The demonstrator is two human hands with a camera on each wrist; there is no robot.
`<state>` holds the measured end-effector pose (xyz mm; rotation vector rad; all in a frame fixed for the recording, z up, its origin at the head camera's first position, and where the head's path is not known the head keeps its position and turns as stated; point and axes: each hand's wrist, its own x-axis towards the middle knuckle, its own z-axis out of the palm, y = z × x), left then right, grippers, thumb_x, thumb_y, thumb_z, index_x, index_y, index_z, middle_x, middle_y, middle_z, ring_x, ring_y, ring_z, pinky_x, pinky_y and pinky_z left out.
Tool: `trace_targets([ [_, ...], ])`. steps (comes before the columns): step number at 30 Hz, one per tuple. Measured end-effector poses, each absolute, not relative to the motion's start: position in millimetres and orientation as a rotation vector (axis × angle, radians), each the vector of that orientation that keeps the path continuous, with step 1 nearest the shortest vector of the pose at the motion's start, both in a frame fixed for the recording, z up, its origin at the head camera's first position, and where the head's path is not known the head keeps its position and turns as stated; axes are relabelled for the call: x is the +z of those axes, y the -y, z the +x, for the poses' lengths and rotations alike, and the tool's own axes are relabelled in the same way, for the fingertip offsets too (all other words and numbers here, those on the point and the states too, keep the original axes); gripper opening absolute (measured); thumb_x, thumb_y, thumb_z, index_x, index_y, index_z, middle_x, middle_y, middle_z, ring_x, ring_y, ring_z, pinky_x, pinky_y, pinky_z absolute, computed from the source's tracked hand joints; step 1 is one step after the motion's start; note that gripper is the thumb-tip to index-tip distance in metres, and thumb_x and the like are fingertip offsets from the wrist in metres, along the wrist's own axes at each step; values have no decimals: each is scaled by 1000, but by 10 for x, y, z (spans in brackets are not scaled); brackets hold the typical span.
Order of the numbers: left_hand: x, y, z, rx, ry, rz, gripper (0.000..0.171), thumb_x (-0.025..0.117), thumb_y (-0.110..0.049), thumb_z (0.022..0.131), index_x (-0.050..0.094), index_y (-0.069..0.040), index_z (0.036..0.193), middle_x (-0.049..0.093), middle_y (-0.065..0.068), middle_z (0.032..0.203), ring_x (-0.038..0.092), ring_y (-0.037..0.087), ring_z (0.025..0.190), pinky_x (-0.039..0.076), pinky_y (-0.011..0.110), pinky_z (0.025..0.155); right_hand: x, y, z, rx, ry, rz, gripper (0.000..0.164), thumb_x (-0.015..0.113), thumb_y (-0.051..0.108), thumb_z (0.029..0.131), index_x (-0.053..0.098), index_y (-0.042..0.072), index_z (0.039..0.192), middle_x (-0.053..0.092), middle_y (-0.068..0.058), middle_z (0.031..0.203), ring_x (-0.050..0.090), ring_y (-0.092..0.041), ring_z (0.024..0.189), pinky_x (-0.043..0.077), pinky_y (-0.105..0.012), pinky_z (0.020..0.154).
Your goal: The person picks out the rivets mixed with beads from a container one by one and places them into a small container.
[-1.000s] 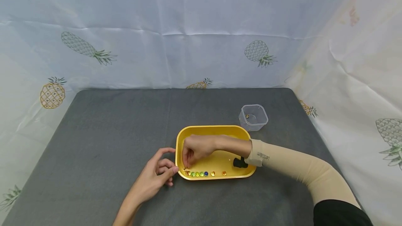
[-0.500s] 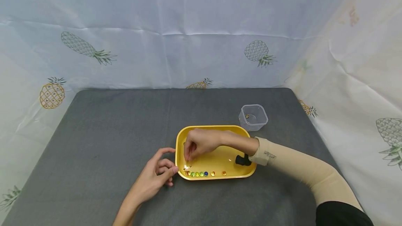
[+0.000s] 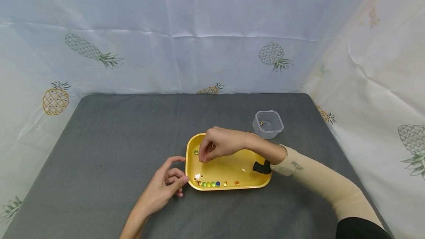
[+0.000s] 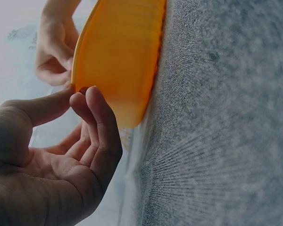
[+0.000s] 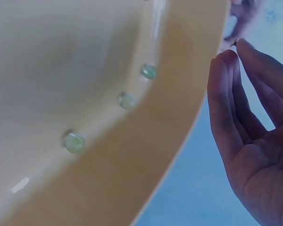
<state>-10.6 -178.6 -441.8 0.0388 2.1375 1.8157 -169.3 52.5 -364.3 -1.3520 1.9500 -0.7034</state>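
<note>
A yellow tray (image 3: 229,187) holds several glass marbles (image 3: 213,184), green, amber and blue, mostly lined up along its near side. One green marble (image 3: 196,152) lies near the left end. At the near left corner, my left hand (image 3: 163,187) pinches the tray's rim between thumb and fingers. Over the tray's left part, my right hand (image 3: 220,144) pinches a tiny dark, pointed piece (image 5: 234,44) between thumb and fingertip; its kind is too small to tell. Two small gold-coloured bits (image 3: 201,176) lie by the marble row.
Behind the tray's far right corner stands a clear plastic tub (image 3: 270,130) with a small gold-coloured thing (image 3: 261,123) inside. The grey table (image 3: 126,132) is bordered by pineapple-print cloth (image 3: 219,58) at the back and sides.
My right hand has risen and moved back and slightly right from the near left corner, uncovering the gold-coloured bits and a green marble. My left hand has stayed at the rim.
</note>
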Motion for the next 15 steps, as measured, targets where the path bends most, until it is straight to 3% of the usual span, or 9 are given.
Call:
trace_targets([
  [15, -4420, 1785, -110, 1809, -2141, 27, 58, 74, -16, 105, 44, -7, 153, 72, 24, 100, 68, 13, 68, 65, 33, 65, -3496, -758, -1691, -856, -2018, -1326, 10, 81, 12, 98, 84, 11, 108, 83, 0, 105, 75, 0, 93, 65, -23, 90],
])
